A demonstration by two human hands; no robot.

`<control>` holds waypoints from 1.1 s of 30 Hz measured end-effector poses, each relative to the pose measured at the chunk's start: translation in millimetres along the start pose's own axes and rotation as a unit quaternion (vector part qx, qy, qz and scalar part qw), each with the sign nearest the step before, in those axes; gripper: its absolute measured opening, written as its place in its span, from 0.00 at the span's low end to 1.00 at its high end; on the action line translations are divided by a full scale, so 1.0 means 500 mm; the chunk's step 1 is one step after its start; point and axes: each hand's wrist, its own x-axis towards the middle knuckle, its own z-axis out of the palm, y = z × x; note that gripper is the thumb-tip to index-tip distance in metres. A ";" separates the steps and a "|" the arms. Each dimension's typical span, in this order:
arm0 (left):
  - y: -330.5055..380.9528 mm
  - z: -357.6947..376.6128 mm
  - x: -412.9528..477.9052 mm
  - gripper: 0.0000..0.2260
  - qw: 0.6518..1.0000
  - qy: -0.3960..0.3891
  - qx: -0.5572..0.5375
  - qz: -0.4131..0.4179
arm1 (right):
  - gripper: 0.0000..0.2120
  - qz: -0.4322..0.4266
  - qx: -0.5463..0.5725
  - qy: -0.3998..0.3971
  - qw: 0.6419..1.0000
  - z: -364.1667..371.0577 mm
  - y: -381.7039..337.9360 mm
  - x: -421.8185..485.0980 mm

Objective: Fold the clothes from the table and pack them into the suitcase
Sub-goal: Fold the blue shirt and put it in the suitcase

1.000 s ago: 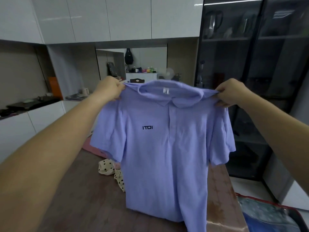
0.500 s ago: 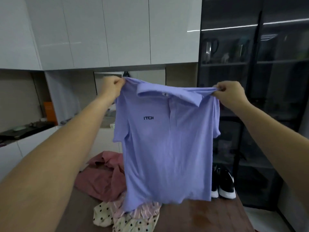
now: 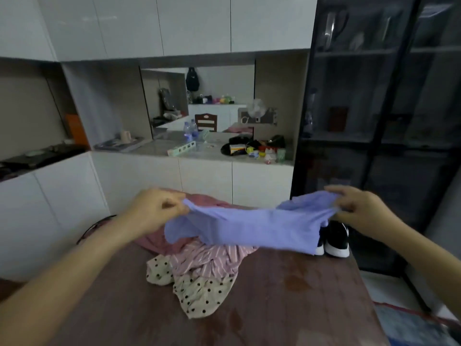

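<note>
Table (image 3: 287, 303) filled the lower view, with bare wood at 6 o'clock. Suitcase (image 3: 409, 328) showed only as a corner at 4 o'clock, off the table's edge. Shirt (image 3: 249, 231) hung over the far end, stretched on a 9-to-3 o'clock axis and sagging onto the pile of clothes (image 3: 199, 270). Left hand (image 3: 154, 211) pinched its 9 o'clock end and right hand (image 3: 364, 208) its 3 o'clock end, fingers curled on cloth. Judgement: both hands equally near the shirt; laying it flat calls for a draw toward 6 o'clock.
</note>
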 end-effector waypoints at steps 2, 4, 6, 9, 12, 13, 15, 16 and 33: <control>-0.041 0.105 -0.088 0.19 0.996 -0.079 0.023 -0.019 | 0.08 0.005 -0.006 -0.069 0.998 0.076 0.041 -0.095; -0.084 0.203 -0.163 0.29 0.987 -0.151 0.029 -0.038 | 0.18 0.025 0.032 -0.114 0.993 0.140 0.058 -0.186; -0.122 0.289 -0.217 0.28 0.977 -0.205 0.018 -0.063 | 0.21 0.024 0.034 -0.163 0.986 0.198 0.088 -0.265; -0.139 0.386 -0.276 0.21 0.955 -0.281 -0.007 -0.098 | 0.12 0.011 -0.019 -0.204 0.979 0.258 0.126 -0.354; -0.139 0.435 -0.297 0.20 0.936 -0.327 -0.017 -0.126 | 0.05 0.006 -0.074 -0.264 0.962 0.287 0.146 -0.398; -0.137 0.443 -0.296 0.20 0.937 -0.323 -0.025 -0.133 | 0.08 -0.010 -0.079 -0.267 0.960 0.290 0.147 -0.402; -0.142 0.456 -0.290 0.18 0.938 -0.309 -0.035 -0.154 | 0.10 0.018 -0.076 -0.344 0.936 0.289 0.131 -0.396; -0.145 0.461 -0.285 0.15 0.941 -0.296 -0.024 -0.164 | 0.11 0.031 -0.073 -0.365 0.928 0.293 0.122 -0.395; -0.353 0.370 -0.052 0.07 0.951 -0.262 0.080 -0.140 | 0.25 -0.071 -0.099 -0.258 0.958 0.627 -0.336 -0.348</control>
